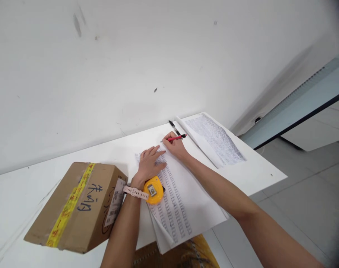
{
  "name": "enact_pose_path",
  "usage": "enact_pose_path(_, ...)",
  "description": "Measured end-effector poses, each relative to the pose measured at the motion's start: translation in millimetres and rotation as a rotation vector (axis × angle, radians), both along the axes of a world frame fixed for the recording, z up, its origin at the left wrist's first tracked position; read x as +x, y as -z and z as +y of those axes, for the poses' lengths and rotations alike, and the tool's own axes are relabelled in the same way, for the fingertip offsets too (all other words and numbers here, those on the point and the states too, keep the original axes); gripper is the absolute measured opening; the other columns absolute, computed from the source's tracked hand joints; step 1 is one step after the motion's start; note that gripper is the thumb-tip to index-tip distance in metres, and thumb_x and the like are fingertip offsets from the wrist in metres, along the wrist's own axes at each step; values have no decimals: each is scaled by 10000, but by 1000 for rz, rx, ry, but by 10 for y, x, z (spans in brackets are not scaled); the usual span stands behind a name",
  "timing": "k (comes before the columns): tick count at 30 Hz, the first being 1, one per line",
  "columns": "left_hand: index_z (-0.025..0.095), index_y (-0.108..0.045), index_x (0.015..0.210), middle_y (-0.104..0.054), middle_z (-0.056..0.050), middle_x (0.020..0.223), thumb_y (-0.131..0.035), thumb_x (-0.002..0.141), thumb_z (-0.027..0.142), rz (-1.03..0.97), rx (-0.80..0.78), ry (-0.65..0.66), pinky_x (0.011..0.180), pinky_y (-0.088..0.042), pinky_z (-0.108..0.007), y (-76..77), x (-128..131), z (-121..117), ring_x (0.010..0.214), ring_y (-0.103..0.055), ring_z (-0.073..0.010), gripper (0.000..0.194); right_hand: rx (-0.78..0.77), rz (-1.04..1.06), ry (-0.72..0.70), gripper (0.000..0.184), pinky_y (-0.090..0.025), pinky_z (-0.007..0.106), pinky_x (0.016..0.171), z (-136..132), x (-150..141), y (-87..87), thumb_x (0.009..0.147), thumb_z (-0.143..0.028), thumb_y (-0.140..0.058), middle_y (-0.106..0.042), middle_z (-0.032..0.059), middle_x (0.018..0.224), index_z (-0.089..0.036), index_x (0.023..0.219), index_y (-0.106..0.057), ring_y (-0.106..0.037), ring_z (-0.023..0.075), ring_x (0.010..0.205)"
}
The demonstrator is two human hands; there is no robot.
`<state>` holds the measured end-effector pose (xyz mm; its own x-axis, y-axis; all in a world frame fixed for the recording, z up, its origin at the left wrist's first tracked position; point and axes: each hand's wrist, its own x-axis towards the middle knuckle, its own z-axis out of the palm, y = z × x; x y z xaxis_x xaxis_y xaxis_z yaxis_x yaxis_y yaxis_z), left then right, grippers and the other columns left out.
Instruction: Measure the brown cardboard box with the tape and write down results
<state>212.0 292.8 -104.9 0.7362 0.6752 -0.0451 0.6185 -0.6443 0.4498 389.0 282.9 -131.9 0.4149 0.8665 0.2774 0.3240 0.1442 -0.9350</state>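
Observation:
My right hand (174,146) is closed around a red pen (176,138), its tip close to the top of a handwritten sheet of paper (192,193). Flat on the same sheet lies my left hand (151,162), fingers spread, with a pink watch strap (136,192) on the wrist. A yellow tape measure (154,190) sits on the paper beside that wrist. Columns of handwriting cover the sheet's left part, while its right part is blank. The sheet's lower end hangs past the table edge.
A taped cardboard box (74,204) stands left of my left forearm on the white table (259,173). Near the wall are a black pen (174,127) and another written sheet (216,139). Something brown and yellow (183,255) shows below the table's front edge.

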Motion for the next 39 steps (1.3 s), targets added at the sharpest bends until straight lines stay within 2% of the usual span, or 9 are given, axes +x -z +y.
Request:
enact_pose_path(3,352,-551,1361,-338,24,1605,-598,883,405,-5,-12,-2,1203,-151,-473,-9,0,-3,1491,-235,-251,483,-18,2,34,194,-351,280,548,-3,16,-5,780,-331,-572,-480,-46,567,-240,681,-433,-446,135,539)
enact_pose_path(6,346,-554,1360,-343,20,1602,-607,878,407,-2,-14,-5,1203,-150,-467,-18,7,-4,1491,-238,-248,489,-65,-107,66,210,-310,275,536,-2,34,-29,748,-268,-558,-431,-54,520,-242,628,-388,-408,129,519)
enact_pose_path(17,343,-561,1352,-357,21,1595,-598,877,395,-22,-27,-10,1204,-149,-473,7,13,2,1488,-242,-240,480,-104,-171,48,203,-267,272,522,-13,11,-35,758,-289,-537,-403,-62,511,-244,638,-379,-368,124,502)
enact_pose_path(39,337,-561,1353,-370,19,1589,-591,868,377,-23,-27,-11,1205,-151,-472,5,7,-17,1481,-252,-237,488,-86,-192,31,181,-303,272,555,10,32,17,746,-269,-520,-437,-46,523,-243,630,-384,-424,141,552)
